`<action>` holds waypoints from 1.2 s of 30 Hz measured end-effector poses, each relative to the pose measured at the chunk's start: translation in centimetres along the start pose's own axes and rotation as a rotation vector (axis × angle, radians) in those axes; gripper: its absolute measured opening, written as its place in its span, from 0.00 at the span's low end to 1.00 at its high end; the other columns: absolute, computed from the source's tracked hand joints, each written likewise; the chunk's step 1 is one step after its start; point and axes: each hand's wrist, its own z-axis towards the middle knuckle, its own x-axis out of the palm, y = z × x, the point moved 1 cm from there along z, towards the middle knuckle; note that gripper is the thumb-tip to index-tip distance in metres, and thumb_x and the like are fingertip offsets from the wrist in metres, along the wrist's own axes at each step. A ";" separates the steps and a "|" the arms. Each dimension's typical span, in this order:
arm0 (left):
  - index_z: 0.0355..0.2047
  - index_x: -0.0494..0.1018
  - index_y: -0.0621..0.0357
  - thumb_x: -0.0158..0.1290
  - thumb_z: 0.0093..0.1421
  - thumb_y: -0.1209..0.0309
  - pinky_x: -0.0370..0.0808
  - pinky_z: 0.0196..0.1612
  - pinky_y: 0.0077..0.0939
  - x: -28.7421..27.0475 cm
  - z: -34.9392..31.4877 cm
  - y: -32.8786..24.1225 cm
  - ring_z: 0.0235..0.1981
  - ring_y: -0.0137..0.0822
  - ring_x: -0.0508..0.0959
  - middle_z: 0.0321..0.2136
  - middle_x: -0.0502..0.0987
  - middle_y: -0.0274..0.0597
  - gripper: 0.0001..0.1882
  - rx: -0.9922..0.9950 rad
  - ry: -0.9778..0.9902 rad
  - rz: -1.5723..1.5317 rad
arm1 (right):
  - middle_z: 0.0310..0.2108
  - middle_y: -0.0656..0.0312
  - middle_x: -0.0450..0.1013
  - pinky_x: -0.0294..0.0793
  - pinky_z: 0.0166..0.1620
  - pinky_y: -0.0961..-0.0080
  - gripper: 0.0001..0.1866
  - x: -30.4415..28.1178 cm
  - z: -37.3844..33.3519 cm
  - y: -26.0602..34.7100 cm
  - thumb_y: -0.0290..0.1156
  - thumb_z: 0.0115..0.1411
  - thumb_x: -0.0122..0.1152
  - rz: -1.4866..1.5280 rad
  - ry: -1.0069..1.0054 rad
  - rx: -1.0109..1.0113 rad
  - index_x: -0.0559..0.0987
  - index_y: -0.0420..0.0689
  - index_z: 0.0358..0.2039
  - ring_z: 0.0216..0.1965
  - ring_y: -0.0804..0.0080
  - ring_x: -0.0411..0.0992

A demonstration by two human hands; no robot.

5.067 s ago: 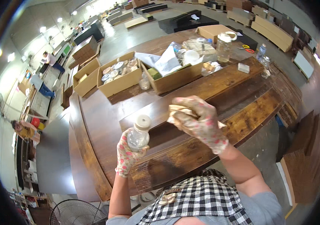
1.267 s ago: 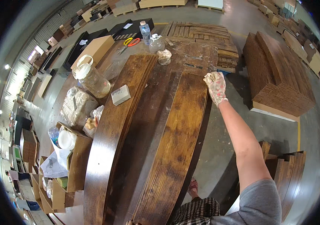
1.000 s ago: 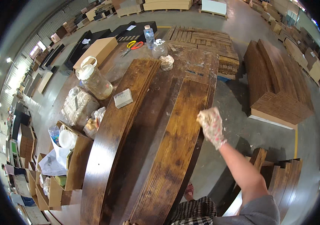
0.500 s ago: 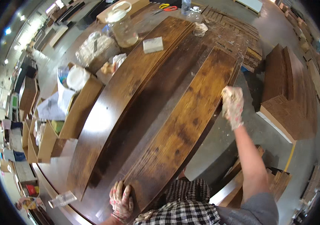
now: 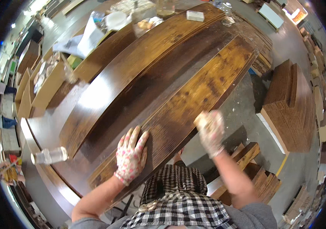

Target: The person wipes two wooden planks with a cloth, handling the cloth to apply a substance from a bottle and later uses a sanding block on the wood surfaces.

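A long brown wood-grain board point(image 5: 199, 89) lies slantwise across the dark table in front of me, at the top of a small stack. My left hand point(image 5: 131, 154), in a white glove with pink dots, rests on its lower left part with fingers stretched out. At the board's near edge, right of the middle, is my right hand point(image 5: 211, 131), gloved too and smeared by motion. Its fingers are curled together around something small and tan that I cannot make out. Beyond, a second stack of wood-grain boards point(image 5: 132, 63) lies alongside, with a whitish block point(image 5: 195, 15) on its far end.
A clear plastic bottle or jar point(image 5: 49, 155) lies at the table's left. Open cardboard boxes point(image 5: 58, 82) hold odds and ends at the far left. To the right, a tall stack of brown boards point(image 5: 289, 118) stands on the floor, and shorter wood pieces point(image 5: 260, 179) lie nearer me.
My right hand has moved from the board's far right edge back toward me and left. My left hand rests farther onto the board. The whole view has shifted and turned.
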 end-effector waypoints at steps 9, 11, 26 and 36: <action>0.60 0.61 0.56 0.57 0.51 0.68 0.49 0.66 0.50 -1.2 -5.2 4.3 0.64 0.49 0.56 0.61 0.61 0.46 0.34 -0.043 -0.128 0.170 | 0.32 0.59 0.70 0.67 0.39 0.62 0.08 0.2 -3.7 9.0 0.34 0.51 0.65 0.247 0.170 -0.212 0.76 0.48 0.30 0.34 0.60 0.68; 0.59 0.60 0.58 0.54 0.54 0.68 0.50 0.65 0.50 -3.2 -9.4 7.1 0.64 0.50 0.56 0.61 0.61 0.47 0.32 -0.123 -0.140 0.244 | 0.32 0.58 0.69 0.67 0.39 0.63 0.09 -0.9 -0.5 6.6 0.36 0.52 0.65 0.128 0.089 -0.177 0.76 0.46 0.29 0.34 0.60 0.68; 0.56 0.65 0.59 0.45 0.63 0.60 0.66 0.56 0.40 -1.0 -13.7 9.3 0.55 0.48 0.69 0.54 0.69 0.51 0.24 -0.337 -0.092 -0.033 | 0.28 0.66 0.72 0.68 0.36 0.63 0.08 2.8 -6.9 17.1 0.31 0.44 0.64 0.189 0.562 -0.926 0.77 0.50 0.27 0.30 0.67 0.71; 0.54 0.68 0.57 0.44 0.64 0.58 0.68 0.53 0.42 -0.8 -15.2 10.7 0.51 0.47 0.72 0.48 0.74 0.48 0.22 -0.283 -0.149 -0.068 | 0.30 0.64 0.73 0.71 0.39 0.63 0.10 5.1 -10.4 20.9 0.29 0.46 0.60 0.344 0.752 -1.052 0.80 0.49 0.32 0.34 0.63 0.73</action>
